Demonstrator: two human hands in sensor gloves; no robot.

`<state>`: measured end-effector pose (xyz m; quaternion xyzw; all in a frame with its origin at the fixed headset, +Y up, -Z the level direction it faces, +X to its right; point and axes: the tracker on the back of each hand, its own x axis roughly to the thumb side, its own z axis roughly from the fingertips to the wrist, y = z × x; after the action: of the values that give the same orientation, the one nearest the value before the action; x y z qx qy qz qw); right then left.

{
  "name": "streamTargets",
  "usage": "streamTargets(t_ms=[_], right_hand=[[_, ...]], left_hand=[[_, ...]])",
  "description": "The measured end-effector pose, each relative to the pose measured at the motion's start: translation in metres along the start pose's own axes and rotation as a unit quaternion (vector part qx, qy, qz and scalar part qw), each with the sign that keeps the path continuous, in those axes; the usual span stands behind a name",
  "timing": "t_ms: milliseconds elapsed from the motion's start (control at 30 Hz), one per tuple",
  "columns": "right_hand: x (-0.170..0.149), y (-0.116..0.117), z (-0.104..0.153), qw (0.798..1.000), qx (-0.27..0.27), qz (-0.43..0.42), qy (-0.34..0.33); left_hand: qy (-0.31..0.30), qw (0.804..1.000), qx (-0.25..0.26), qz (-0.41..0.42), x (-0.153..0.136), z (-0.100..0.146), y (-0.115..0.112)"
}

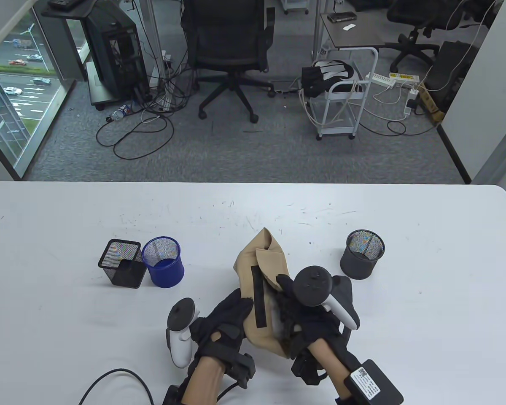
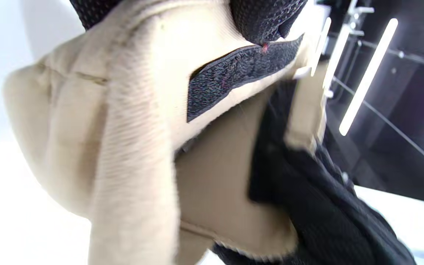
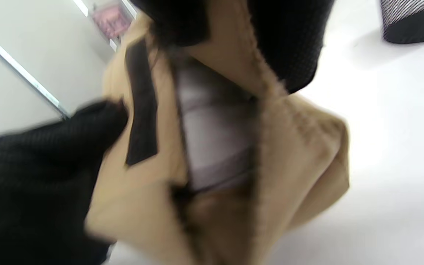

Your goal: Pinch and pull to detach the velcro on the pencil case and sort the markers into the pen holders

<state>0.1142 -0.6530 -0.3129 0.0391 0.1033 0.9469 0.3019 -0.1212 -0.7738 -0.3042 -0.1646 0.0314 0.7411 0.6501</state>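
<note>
Table view: case [image 1: 266,270] held near table edge, centre; left hand [image 1: 225,320] clamped on body, right hand [image 1: 308,312] pinching flap. Velcro [image 1: 259,297] exposed. Opening best widened steadily, body kept anchored.

Open tan pencil case [image 3: 289,147]; black velcro strip [image 3: 141,110]
</note>
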Motion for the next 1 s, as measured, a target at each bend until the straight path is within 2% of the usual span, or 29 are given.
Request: streamTargets(t_ms=[33,100,167,300,400,433,467,500,567,600,700,833,867,900,933,1000], right_hand=[[-0.014,-0.012,0.001,0.998,-0.046,-0.035,0.017],[-0.038,-0.024,-0.001,0.987,-0.027,-0.156,0.028],[-0.055,-0.029,-0.002,0.973,0.003,-0.225,0.050],[-0.072,-0.030,0.000,0.956,0.006,-0.284,0.065],[-0.072,-0.029,0.005,0.962,-0.005,-0.266,0.056],[-0.071,-0.028,0.006,0.964,-0.008,-0.260,0.055],[-0.070,-0.026,0.007,0.967,-0.013,-0.247,0.058],[-0.070,-0.024,0.007,0.969,-0.017,-0.241,0.060],[-0.069,-0.021,0.008,0.971,-0.028,-0.226,0.066],[-0.069,-0.019,0.008,0.971,-0.029,-0.226,0.067],[-0.068,-0.016,0.007,0.969,-0.027,-0.234,0.072],[-0.063,-0.012,0.009,0.966,-0.025,-0.246,0.074],[-0.062,-0.012,0.009,0.967,-0.026,-0.243,0.073],[-0.063,-0.012,0.009,0.969,-0.029,-0.235,0.072],[-0.063,-0.012,0.009,0.969,-0.028,-0.236,0.072],[-0.068,-0.015,0.008,0.967,-0.024,-0.243,0.075]], left_hand=[[0.001,1.000,0.013,0.012,-0.002,0.000,0.005],[-0.011,1.000,0.002,0.027,0.002,0.000,0.010],[-0.017,1.000,-0.005,0.019,0.007,0.001,0.008],[-0.007,1.000,0.001,-0.024,0.013,0.000,0.004],[0.024,0.990,0.051,-0.127,0.024,0.001,0.001],[0.044,0.981,0.081,-0.173,0.030,0.002,0.000],[0.076,0.956,0.121,-0.256,0.041,0.003,-0.004],[0.090,0.932,0.129,-0.326,0.049,0.003,-0.008],[0.103,0.865,0.127,-0.474,0.067,0.003,-0.022],[0.097,0.842,0.137,-0.512,0.075,0.002,-0.032],[0.106,0.818,0.132,-0.549,0.081,-0.002,-0.059],[0.182,0.768,0.112,-0.604,0.070,-0.018,-0.087],[0.194,0.764,0.108,-0.606,0.069,-0.021,-0.088],[0.200,0.774,0.096,-0.593,0.067,-0.024,-0.087],[0.201,0.787,0.084,-0.578,0.067,-0.024,-0.086],[0.188,0.828,0.046,-0.526,0.069,-0.022,-0.077]])
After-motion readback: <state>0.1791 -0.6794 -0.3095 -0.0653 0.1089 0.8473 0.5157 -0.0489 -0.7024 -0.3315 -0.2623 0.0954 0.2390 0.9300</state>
